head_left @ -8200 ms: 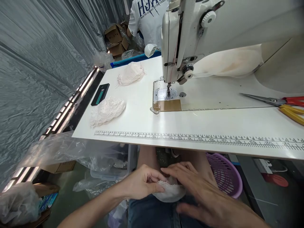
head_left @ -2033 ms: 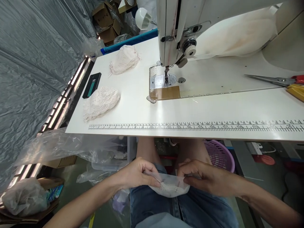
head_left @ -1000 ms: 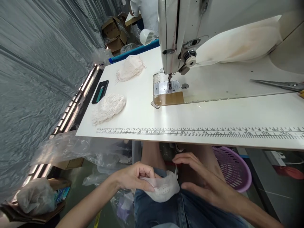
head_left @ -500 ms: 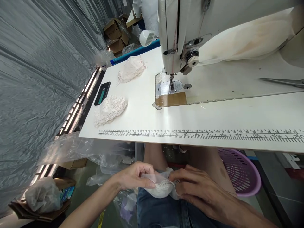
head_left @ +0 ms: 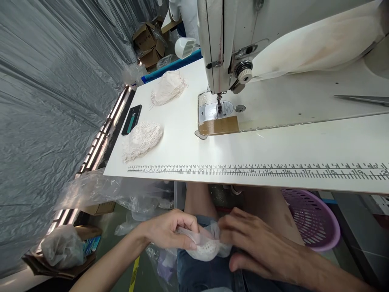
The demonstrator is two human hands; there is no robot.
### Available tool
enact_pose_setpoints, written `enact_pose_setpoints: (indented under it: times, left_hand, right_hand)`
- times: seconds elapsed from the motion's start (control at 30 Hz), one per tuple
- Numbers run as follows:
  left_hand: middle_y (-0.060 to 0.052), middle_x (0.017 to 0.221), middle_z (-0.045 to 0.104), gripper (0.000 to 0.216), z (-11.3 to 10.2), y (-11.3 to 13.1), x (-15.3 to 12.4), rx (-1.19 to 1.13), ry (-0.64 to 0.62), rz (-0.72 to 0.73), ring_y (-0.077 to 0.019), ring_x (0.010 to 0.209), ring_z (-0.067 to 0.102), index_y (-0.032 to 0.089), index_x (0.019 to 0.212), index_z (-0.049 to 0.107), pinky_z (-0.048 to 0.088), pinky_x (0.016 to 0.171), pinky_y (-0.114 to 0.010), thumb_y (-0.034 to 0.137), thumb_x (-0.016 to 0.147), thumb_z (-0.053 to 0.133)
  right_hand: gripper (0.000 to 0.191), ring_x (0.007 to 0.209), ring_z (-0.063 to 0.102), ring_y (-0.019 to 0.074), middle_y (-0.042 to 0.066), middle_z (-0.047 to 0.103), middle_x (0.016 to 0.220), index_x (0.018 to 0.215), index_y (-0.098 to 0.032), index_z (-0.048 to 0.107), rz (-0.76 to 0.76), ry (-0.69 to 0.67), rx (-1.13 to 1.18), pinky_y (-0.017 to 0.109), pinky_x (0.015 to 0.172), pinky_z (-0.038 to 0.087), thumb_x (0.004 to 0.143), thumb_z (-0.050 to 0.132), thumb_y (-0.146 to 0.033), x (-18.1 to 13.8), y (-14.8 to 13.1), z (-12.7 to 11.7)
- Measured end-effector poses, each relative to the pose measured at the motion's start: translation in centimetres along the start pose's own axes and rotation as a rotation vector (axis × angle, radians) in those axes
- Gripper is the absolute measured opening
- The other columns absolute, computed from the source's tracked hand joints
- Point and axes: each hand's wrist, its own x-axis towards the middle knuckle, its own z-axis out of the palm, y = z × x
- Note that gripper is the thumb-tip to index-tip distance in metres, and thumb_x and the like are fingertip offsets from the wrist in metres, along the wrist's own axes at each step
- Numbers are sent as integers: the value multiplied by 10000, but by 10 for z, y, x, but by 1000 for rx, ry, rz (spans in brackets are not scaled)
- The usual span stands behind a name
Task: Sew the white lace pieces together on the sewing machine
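Pinched between the thumb and curled fingers of the left hand (head_left: 174, 230), a sheer white fabric piece (head_left: 206, 249) with lacework extends toward 4 o'clock from that grip, above the worker's blue denim (head_left: 196, 269). At the fabric's 3 o'clock, the right hand (head_left: 252, 240) bends its fingers against the sheer edge; whether they clasp it cannot be told. Viewed from the fabric, a sewing machine (head_left: 220, 50) stands at 12 o'clock, a lacy white bundle (head_left: 142, 138) lies at 11 on the table (head_left: 176, 146), and a purple basket (head_left: 330, 231) sits between 2 and 3.
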Motion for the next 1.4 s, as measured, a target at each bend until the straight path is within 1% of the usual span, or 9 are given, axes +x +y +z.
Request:
enact_pose_setpoints:
  times: [0.1,0.2,0.33,0.57,0.8,1.03,1.13,1.23,1.4]
  left_hand:
    - [-151,1069,661,257,2,3,-3,88,10,36,-213,991,617,128,808,586,434,700,-223,383,836,608]
    - [-131,1084,665,183,5,5,-5,203,37,23,-143,780,616,135,814,596,377,595,-192,314,846,583]
    - [-103,1105,661,110,9,8,-3,310,55,-3,-57,558,461,137,811,590,314,536,-185,241,835,563]
    - [-39,1044,668,86,17,14,0,339,98,-72,-35,488,288,158,837,598,246,476,-176,214,832,533]
    - [-25,951,671,134,22,13,-1,342,96,-86,-54,498,332,171,851,626,265,482,-190,283,835,554]
    - [-83,853,666,300,12,-2,-5,202,51,-32,-92,576,503,137,827,606,305,496,-186,432,850,557]
    - [-103,862,655,323,7,-6,0,105,28,10,-160,787,588,125,805,595,396,609,-200,447,827,597]
    - [-59,774,613,335,5,-5,6,47,18,-9,-131,738,568,122,796,598,421,668,-212,453,787,647]
    - [-14,718,559,410,6,-2,9,45,38,-77,-77,631,475,116,788,592,372,578,-176,512,733,678]
  right_hand:
    - [260,698,575,148,29,572,812,954,-214,474,308,221,275,260,641,468,983,287,-391,-2,2,5]
    - [195,629,547,129,-22,529,728,1039,-228,454,461,153,391,231,596,452,949,395,-390,-3,2,12]
    - [295,646,547,126,-22,537,790,1151,-253,446,472,93,367,230,610,463,891,500,-382,-3,-2,26]
    - [126,597,528,113,-26,534,722,887,-217,486,378,147,150,200,522,400,865,369,-174,8,-7,43]
    - [273,668,598,161,0,637,787,862,-211,528,452,167,-112,248,581,368,680,425,-35,12,1,57]
    - [311,809,648,260,141,672,960,919,-171,613,621,202,-333,357,678,448,761,379,-42,-11,49,37]
    - [435,1133,531,271,116,576,1226,1186,-222,530,492,158,-213,461,929,401,785,414,-100,-21,38,19]
    - [574,1283,371,262,97,432,1377,1394,-286,314,291,34,145,472,1016,339,857,513,-267,-17,12,6]
    - [664,1081,467,251,69,572,1143,1313,-246,437,300,-69,331,415,931,398,717,726,-275,8,-4,8]
